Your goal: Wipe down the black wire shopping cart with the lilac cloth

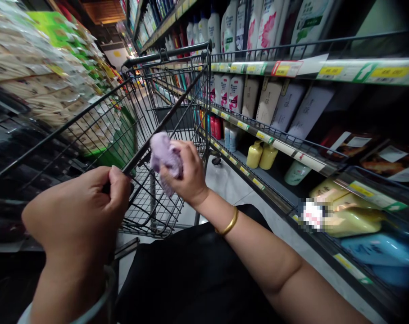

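Head view: nearest, a pale bangle (110,281) is worn on the left wrist, and the left hand (78,207) is clenched around the top rail (138,155) of a wire shopping cart (172,118). A gold bangle (233,220) is worn on the right wrist. By the right hand (187,173), a cloth (164,157) is grasped in front of the cart's side; it is pale purple, crumpled and soft-looking, with a loose end hung below the fingers. At right, yellow bottles (353,222) and a blue bottle (380,249) are laid on the lower shelf, and one label is masked by pixelation. Green-and-yellow price labels (348,72) are fixed along the shelf edge, one marked with a white arrow; their figures are blurred. Farther along, white bottles (269,27) are printed with pink flowers, their small lettering not surely legible. At left, packaged goods (38,85) are stacked high.
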`<state>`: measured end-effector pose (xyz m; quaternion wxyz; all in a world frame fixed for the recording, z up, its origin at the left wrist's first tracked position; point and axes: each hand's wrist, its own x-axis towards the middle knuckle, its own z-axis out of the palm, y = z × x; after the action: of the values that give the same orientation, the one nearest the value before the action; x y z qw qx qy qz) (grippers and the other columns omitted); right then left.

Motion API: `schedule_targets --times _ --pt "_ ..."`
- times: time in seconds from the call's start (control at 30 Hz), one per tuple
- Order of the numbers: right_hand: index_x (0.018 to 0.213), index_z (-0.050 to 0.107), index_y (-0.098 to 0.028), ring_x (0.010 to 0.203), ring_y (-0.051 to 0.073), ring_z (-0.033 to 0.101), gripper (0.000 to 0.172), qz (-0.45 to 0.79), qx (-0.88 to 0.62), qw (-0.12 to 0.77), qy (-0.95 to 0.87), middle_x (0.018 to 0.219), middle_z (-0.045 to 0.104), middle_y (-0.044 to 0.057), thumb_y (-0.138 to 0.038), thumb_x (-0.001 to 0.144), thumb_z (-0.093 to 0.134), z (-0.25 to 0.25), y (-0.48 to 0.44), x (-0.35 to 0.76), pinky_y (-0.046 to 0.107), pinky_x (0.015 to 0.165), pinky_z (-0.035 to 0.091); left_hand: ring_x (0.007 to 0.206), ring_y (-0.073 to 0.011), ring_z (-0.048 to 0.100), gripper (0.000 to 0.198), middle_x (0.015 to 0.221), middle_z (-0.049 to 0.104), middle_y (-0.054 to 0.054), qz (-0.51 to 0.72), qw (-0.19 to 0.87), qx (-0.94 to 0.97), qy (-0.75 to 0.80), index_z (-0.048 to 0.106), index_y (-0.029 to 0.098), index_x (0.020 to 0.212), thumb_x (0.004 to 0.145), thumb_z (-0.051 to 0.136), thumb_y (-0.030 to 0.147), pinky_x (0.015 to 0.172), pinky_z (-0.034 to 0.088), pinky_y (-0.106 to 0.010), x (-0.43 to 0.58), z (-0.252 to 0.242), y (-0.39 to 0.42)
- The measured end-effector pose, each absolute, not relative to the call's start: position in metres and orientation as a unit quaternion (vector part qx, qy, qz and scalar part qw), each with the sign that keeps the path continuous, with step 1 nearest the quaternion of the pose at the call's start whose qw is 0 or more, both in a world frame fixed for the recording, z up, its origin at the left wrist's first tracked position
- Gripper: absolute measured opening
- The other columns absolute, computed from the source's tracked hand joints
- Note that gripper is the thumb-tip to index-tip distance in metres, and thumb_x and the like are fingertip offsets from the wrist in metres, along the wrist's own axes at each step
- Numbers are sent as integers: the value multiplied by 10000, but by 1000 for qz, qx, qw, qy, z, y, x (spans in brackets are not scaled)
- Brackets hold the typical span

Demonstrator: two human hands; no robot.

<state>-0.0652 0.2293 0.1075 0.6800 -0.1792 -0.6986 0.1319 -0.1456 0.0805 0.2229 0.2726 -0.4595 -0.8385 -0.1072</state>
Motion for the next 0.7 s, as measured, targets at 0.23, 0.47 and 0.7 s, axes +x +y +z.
schedule_targets --times 0.23,0.47,0.7 --pt "1350 508 -182 1274 234 608 542 140 -124 608 -771 1304 635 135 -512 942 643 102 210 -81 385 1150 541 540 -147 215 458 589 288 4 -122 277 -448 -841 445 213 658 943 304 542 616 115 -341 -166 223 89" --pt "1353 526 -190 1269 241 600 529 156 -119 596 -779 1323 625 140 -521 953 627 102 204 -87 392 1142 546 538 -166 259 414 590 320 -6 -131 281 -455 -835 446 234 675 940 312 523 631 123 -349 -187 219 89" --pt "1327 508 -208 1232 240 621 477 211 -193 590 -755 1294 639 132 -434 939 669 89 223 -99 427 1113 562 550 -162 229 458 585 298 -3 -137 289 -460 -829 449 225 669 966 305 543 648 100 -347 -189 217 87"
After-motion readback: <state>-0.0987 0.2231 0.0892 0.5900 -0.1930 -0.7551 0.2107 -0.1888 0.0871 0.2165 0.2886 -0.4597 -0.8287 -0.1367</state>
